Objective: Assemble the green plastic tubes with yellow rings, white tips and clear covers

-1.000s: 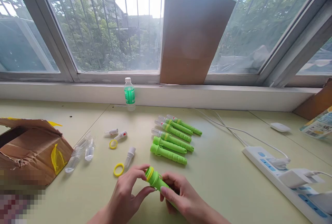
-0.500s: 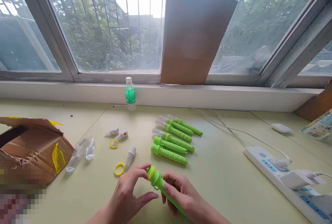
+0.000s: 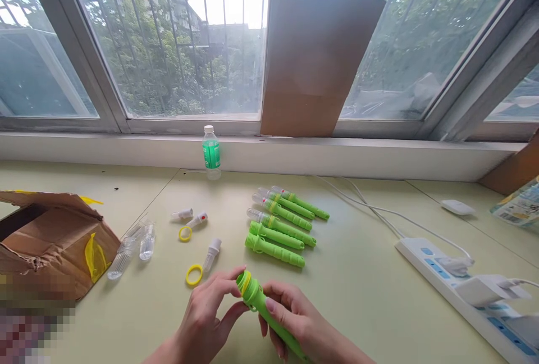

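At the near side of the bench (image 3: 357, 274), the left hand (image 3: 202, 308) has its fingers (image 3: 227, 286) in a narrow curl around the head of a green tube (image 3: 275, 322), fingertips at the yellow band (image 3: 247, 282) below the rim, thumb tip by a small loop under the collar. The right hand (image 3: 297, 316) wraps its fingers around the tube's body, thumb on top; the tube slants, its mouth toward the left hand. Just beyond, six green handles (image 3: 288, 231) lie side by side, the farther four with clear tips, the nearer two with bare threaded ends. To their left lie three white-and-clear pieces (image 3: 213, 249) and two yellow rings (image 3: 187, 277). Farther left, clear ribbed tubes (image 3: 146, 243) rest beside a cardboard box (image 3: 59, 240). A green-labelled bottle (image 3: 211, 154) stands at the back; a white power strip (image 3: 433, 271) with plugs lies to the right.
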The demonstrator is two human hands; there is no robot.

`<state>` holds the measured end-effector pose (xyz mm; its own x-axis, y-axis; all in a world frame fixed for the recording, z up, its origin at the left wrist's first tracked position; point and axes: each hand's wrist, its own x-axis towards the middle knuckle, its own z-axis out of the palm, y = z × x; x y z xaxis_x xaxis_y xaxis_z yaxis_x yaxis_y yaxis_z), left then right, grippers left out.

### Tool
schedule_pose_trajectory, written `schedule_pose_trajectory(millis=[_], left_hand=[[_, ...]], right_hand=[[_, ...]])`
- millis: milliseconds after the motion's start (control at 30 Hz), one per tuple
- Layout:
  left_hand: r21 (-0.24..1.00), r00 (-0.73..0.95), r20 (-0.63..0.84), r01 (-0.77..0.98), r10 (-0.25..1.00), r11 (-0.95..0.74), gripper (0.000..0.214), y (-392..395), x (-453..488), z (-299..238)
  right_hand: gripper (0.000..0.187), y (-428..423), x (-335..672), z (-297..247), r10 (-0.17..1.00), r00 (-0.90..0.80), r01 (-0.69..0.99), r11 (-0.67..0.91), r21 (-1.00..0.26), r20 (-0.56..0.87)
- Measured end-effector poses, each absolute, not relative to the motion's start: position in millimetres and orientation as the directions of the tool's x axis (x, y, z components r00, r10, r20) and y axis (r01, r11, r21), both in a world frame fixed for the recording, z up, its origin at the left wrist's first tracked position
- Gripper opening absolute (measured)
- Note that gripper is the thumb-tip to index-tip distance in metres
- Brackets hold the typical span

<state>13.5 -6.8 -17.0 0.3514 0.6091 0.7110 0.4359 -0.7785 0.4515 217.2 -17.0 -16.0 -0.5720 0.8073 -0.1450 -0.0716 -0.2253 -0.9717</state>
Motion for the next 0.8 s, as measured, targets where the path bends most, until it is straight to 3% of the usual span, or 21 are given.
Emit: schedule_pose_trajectory(millis=[267, 500, 800], left_hand=[[0.434, 0.347, 0.726, 0.440, 0.595, -0.786, 0.022, -6.1, 14.4, -18.5], [0.442, 0.349, 0.718, 0.440, 0.602, -0.782, 0.021, -5.3, 14.2, -18.5], [0.443, 0.341, 0.706, 0.472, 0.621, -0.762, 0.022, -6.8, 11.8, -19.4]], right_hand=[[0.029, -19.8, 213.2, -11.5, 0.867, -0.463, 0.063, -0.176, -0.982, -0.185], [0.018, -21.3, 210.6, -11.8, 0.899, -0.395, 0.051, -0.184, -0.982, -0.189], [0.035, -21.0, 211.0, -11.2, 0.868, -0.476, 0.026, -0.145, -0.989, -0.140]])
